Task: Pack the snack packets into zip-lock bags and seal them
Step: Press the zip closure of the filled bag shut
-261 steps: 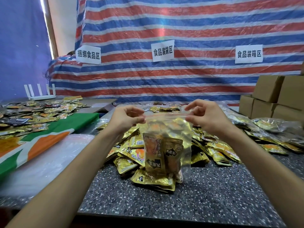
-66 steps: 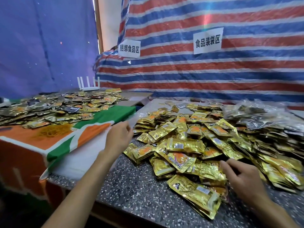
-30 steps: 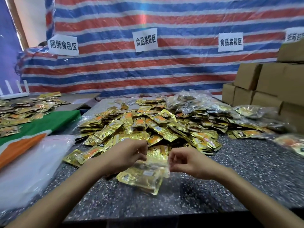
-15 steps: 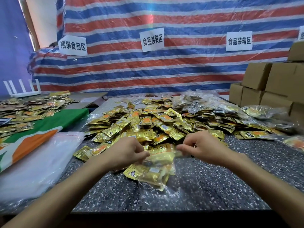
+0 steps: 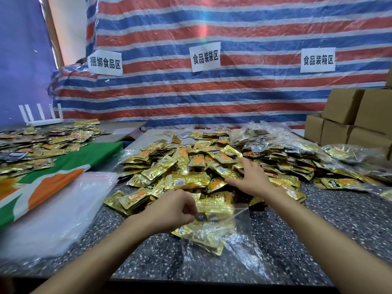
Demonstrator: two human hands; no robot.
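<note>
while left grip [image 5: 172, 210] pinches the zip-lock bag [image 5: 240, 227], right grip [image 5: 252, 179] rests spread on packets [image 5: 186, 164].

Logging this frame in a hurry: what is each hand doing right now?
Left hand: pinches the zip-lock bag at its mouth.
Right hand: open, fingers spread on the loose snack packets.

Near centre of the tabletop [image 5: 318, 230]: zip-lock bag [image 5: 239, 221] with packets [image 5: 203, 236] inside, left hand [image 5: 171, 211] pinching its mouth. On its far side: snack packet pile [image 5: 186, 164], right hand [image 5: 250, 179] resting on it. Left: stack of empty bags [image 5: 59, 215]. Right: filled bags [image 5: 350, 153]; far right, cardboard boxes [image 5: 343, 126].
</note>
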